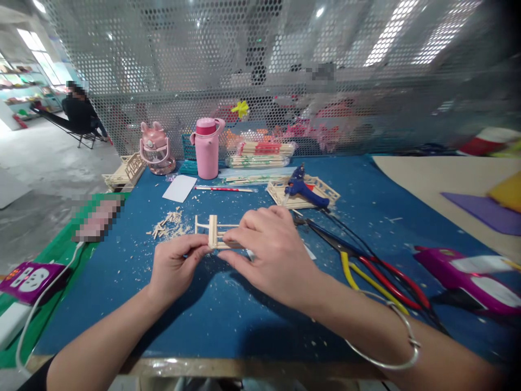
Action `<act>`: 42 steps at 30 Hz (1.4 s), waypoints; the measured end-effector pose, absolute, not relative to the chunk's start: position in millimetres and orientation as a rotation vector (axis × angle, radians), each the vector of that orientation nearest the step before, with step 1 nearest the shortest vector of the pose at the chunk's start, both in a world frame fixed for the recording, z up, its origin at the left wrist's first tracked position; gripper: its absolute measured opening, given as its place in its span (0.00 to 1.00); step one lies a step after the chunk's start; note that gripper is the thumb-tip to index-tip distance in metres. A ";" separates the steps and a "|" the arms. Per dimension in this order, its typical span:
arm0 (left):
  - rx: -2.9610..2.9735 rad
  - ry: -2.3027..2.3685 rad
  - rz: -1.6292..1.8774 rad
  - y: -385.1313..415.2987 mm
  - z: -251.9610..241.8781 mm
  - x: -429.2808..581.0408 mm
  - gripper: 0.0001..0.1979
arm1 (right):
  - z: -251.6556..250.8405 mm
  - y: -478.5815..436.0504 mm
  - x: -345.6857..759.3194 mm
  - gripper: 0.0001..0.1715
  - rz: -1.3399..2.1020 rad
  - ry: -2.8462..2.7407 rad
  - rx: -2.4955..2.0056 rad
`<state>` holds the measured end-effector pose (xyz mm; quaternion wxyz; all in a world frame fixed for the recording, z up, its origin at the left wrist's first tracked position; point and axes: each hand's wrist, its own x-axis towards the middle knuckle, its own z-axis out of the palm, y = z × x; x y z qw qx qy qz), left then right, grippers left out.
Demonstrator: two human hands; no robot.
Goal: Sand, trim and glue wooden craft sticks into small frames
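A small frame of pale wooden sticks (213, 231) is held between both hands above the blue table. My left hand (177, 262) pinches its lower left part between thumb and fingers. From the right, my right hand (266, 247) covers part of the frame, with its thumb below and fingers at the side; the far end is hidden behind that hand. Cut stick pieces (166, 224) and shavings lie just beyond my left hand. A blue glue gun (303, 190) rests on a wooden stick tray (277, 196) beyond my right hand.
Pliers with red handles (391, 279) and yellow-handled pliers (345, 266) lie on the right, near a purple power strip (468, 277). A pink bottle (207, 152), a clear-bottomed bottle (157, 149) and bundled sticks (260, 155) stand at the back before a perforated metal screen (171, 65).
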<state>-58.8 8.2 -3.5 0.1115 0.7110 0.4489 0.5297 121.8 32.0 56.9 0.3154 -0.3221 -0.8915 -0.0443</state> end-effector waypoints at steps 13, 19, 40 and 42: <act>2.061 1.367 1.513 6.8 -2.6 -58.5 0.06 | 55.5 35.5 122.0 0.09 -0.012 -2.378 -0.830; 2.038 1.350 1.529 6.8 -2.1 -57.6 0.06 | 56.5 35.3 122.1 0.07 -0.016 -2.376 -0.829; 1.870 1.485 1.517 7.7 -6.9 -60.7 0.06 | 91.4 40.8 165.0 0.10 -0.128 -1.779 -0.731; 1.870 1.494 1.516 7.9 -7.4 -60.7 0.06 | 87.2 39.5 170.0 0.06 -0.152 -1.770 -0.719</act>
